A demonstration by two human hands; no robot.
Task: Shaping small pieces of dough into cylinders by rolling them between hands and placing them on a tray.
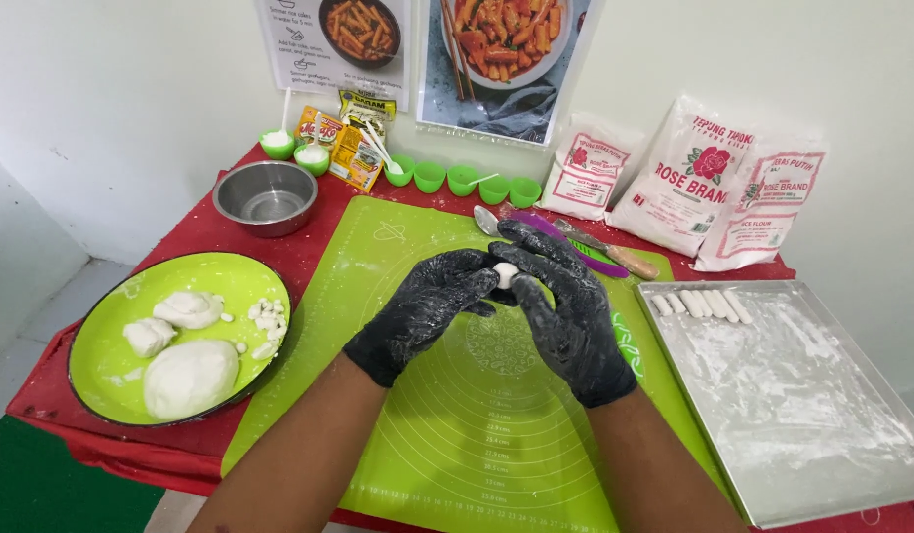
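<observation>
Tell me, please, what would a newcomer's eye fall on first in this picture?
Two black-gloved hands, the left hand and the right hand, meet mid-frame over a green silicone mat, pinching a small white dough piece between them. At left, a green plate holds bigger dough lumps; at right, a floured metal tray carries a row of rolled dough sticks.

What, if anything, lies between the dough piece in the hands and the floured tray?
Nothing visible does. The dough piece sits between both hands; only bare green mat separates them from the tray.
</observation>
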